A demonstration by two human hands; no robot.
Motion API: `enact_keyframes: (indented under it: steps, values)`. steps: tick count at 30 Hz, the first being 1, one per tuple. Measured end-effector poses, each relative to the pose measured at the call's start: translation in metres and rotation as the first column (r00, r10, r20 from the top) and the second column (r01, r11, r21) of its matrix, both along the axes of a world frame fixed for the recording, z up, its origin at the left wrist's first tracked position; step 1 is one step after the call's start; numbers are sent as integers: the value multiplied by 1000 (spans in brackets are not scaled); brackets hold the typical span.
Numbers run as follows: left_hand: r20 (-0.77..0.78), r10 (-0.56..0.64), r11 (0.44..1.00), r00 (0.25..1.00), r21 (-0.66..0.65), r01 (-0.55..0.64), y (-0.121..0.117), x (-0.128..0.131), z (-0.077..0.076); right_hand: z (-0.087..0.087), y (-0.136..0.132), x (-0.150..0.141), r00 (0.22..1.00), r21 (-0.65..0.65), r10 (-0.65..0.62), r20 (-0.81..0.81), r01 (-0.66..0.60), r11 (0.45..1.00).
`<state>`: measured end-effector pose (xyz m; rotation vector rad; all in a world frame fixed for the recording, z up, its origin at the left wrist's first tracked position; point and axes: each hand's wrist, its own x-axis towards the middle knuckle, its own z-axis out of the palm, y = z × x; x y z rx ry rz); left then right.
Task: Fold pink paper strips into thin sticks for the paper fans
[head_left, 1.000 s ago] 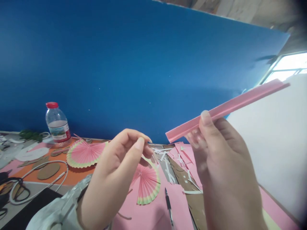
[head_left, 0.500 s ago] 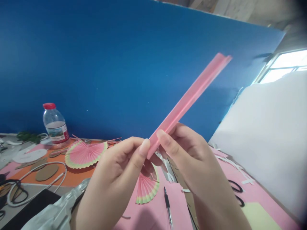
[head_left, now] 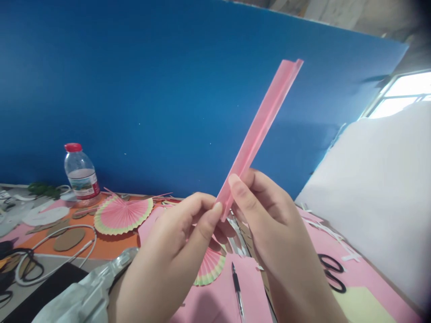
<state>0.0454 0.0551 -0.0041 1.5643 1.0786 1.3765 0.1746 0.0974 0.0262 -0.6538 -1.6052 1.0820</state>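
Note:
A long folded strip of pink paper (head_left: 264,121) rises above the table, tilted up to the right, with creases along its length. My left hand (head_left: 175,251) pinches its lower end between thumb and fingers. Just above, my right hand (head_left: 269,224) grips the strip's right side, thumb in front and fingers behind. Below my hands lies a pleated pink paper fan (head_left: 212,267) with a yellow-green edge, partly hidden by my left hand. A black pen (head_left: 237,289) rests on pink paper (head_left: 252,278) beneath them.
Another pleated fan (head_left: 123,215) lies on an orange sheet (head_left: 104,251) at left, near a red-capped bottle (head_left: 81,175), cardboard discs (head_left: 69,239) and a white cable (head_left: 25,280). Black-handled scissors (head_left: 333,273) and pale yellow paper (head_left: 362,305) are at right. A blue wall (head_left: 151,89) stands behind.
The pink strip has swung more upright, its top end moving left. Both hands still hold it; my left hand has shifted slightly right. The view has shifted a little.

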Motion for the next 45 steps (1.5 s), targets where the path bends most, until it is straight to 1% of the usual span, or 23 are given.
enact_keyframes:
  steps: [3,6,11,14,19,21,23,25,28,31,33,35,36,38,40,42,45]
  values:
    - [-75,1,1000,997,-7,-1,0,0,-2,2,-3,-5,999,-44,-22,-24,21,999]
    - [-136,51,998,989,54,-44,-2,0,1,0,-3,-6,999,-60,-6,-45,3,998]
    - [-114,84,991,990,117,-70,-4,2,9,-5,-2,-1,998,-47,45,44,-43,998]
    - [-168,134,985,977,129,-113,-5,4,6,-4,-3,2,995,-7,28,93,-27,1000]
    - [-282,174,985,943,61,-163,-5,5,-5,0,-6,1,990,31,-4,139,0,1000]
    - [-284,204,979,937,60,-195,-5,6,-6,-1,-6,0,992,41,4,127,-10,999]
    - [-254,226,974,940,76,-214,-5,6,-6,-2,-4,-1,995,39,30,99,-34,999]
    - [-243,238,971,941,94,-221,-6,6,-6,-4,-3,-2,996,38,52,73,-55,998]
    - [-265,254,964,930,143,-223,-7,7,-5,-4,-1,-2,996,41,44,76,-47,998]
    - [-344,301,949,889,203,-243,-5,8,-3,-5,-1,-1,995,49,19,98,-24,999]
    - [-420,370,924,828,254,-284,-3,9,-1,-6,0,0,994,67,-8,113,1,998]
    - [-455,451,886,768,331,-325,0,9,-1,-8,1,1,996,80,-12,86,5,997]
    - [-457,486,865,745,372,-336,1,9,0,-8,2,0,998,73,21,53,-25,997]
    - [-459,523,840,718,421,-343,2,7,0,-9,4,-1,988,36,147,-42,-146,989]
    - [-487,524,842,699,418,-340,3,6,0,-9,6,-3,957,-12,261,-130,-264,964]
    - [-528,505,858,682,389,-335,4,6,1,-9,7,-5,935,-38,303,-183,-314,949]
    - [-555,496,867,668,361,-344,4,6,1,-8,6,-7,928,-47,305,-216,-322,946]
